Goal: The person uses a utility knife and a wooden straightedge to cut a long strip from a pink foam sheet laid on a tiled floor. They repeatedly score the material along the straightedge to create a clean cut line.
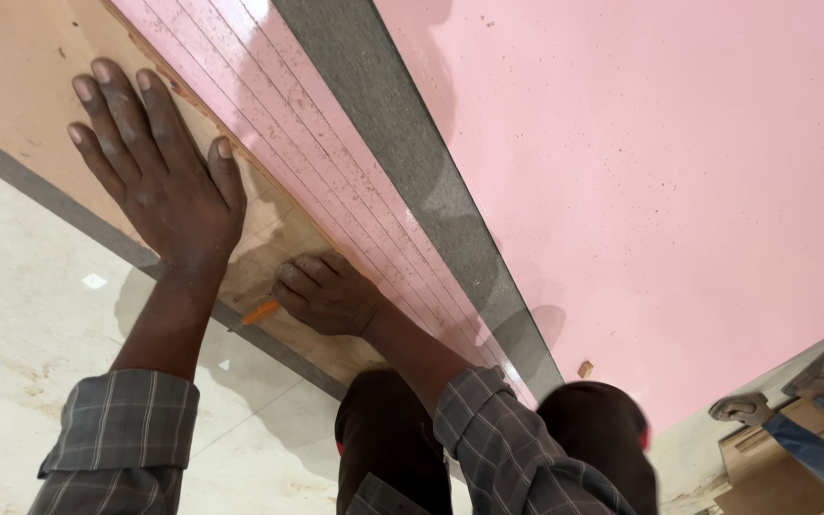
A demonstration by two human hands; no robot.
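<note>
Head view: right hand point(328, 296) grips orange pencil point(260, 312) beside flat, spread left hand point(159, 162) on board point(11, 67).

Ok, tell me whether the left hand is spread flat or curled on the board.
Spread flat: the left hand lies palm down on the tan board, fingers extended and apart.

My left hand point(159, 167) lies flat, palm down, fingers spread and pointing to the far left, thumb angled out toward the right. Its forearm runs straight back toward me, bare up to a rolled plaid cuff at the near left. My right hand point(328, 294) sits nearer, just right of the left wrist, curled into a loose fist with knuckles up and fingers tucked under. Its forearm slants in from the near right, sleeve pushed up, crossing over my bent knees.
</note>
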